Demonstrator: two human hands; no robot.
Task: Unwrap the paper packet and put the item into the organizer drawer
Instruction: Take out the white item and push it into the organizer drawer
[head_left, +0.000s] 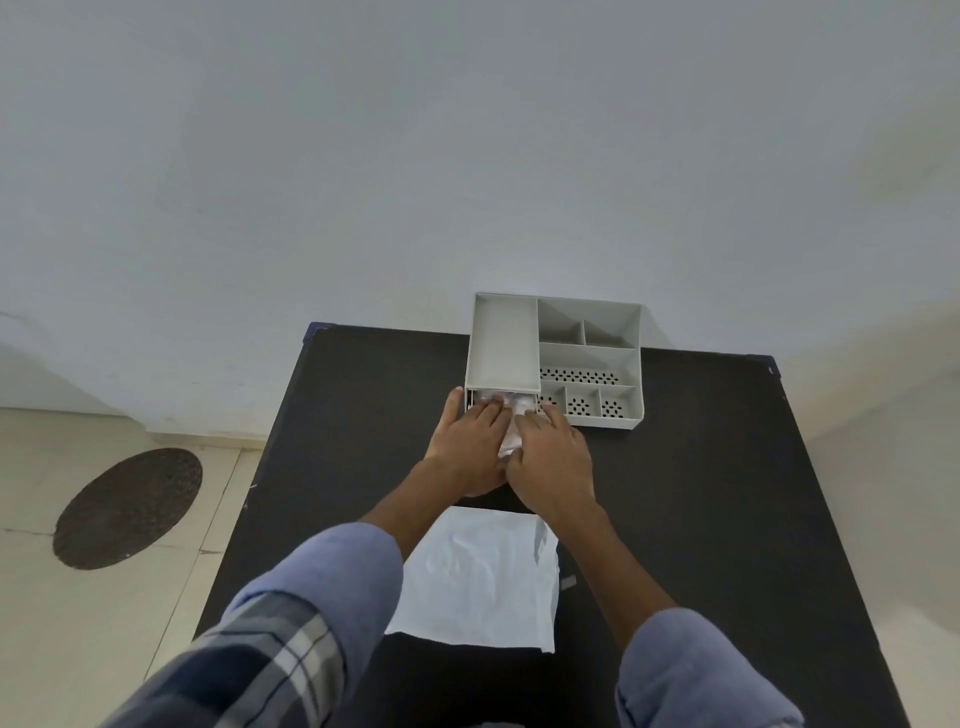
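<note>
Both hands, left (470, 441) and right (553, 457), press a crinkly clear-wrapped item (511, 423) into the organizer's (587, 358) open drawer (501, 402); unfolded white paper (478, 577) lies behind them on the tabletop (701, 493).

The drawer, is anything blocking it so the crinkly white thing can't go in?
Nothing visible blocks it. The drawer is pulled open at the organizer's front left, and the left hand and right hand are already pressing the white item at its mouth. The unfolded paper lies behind the hands, out of the way.

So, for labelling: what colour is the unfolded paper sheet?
White, creased; the paper sheet shows plainly in the head view.
</note>
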